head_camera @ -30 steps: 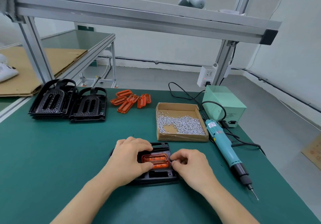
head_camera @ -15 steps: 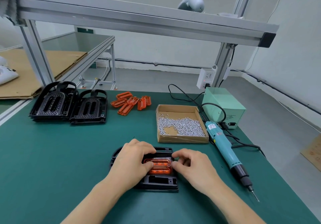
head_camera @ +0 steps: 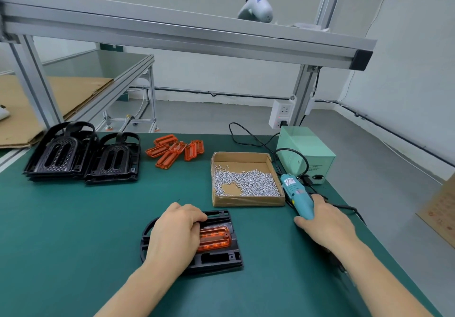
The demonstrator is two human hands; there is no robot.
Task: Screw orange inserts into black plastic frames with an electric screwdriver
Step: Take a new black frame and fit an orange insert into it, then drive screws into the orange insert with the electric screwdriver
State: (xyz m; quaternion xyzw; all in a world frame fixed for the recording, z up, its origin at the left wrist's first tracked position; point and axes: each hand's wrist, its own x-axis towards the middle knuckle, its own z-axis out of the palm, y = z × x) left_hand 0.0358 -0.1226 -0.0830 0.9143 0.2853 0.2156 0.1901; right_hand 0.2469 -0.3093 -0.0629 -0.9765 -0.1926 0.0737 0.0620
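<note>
- head view: left hand (head_camera: 176, 233) flat, fingers curled over orange insert (head_camera: 216, 238) seated in black frame (head_camera: 216, 259), at 6 o'clock on green table (head_camera: 73, 230).
- right hand (head_camera: 325, 220) wrapped around teal electric screwdriver (head_camera: 294, 191), at 3 o'clock beside screw box (head_camera: 246, 203).

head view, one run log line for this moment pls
left hand: presses orange insert in black frame | right hand: grips screwdriver on table | screws: not driven

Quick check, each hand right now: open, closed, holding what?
Left hand: open, fingers resting on the orange insert in the black frame.
Right hand: gripping the electric screwdriver.
</note>
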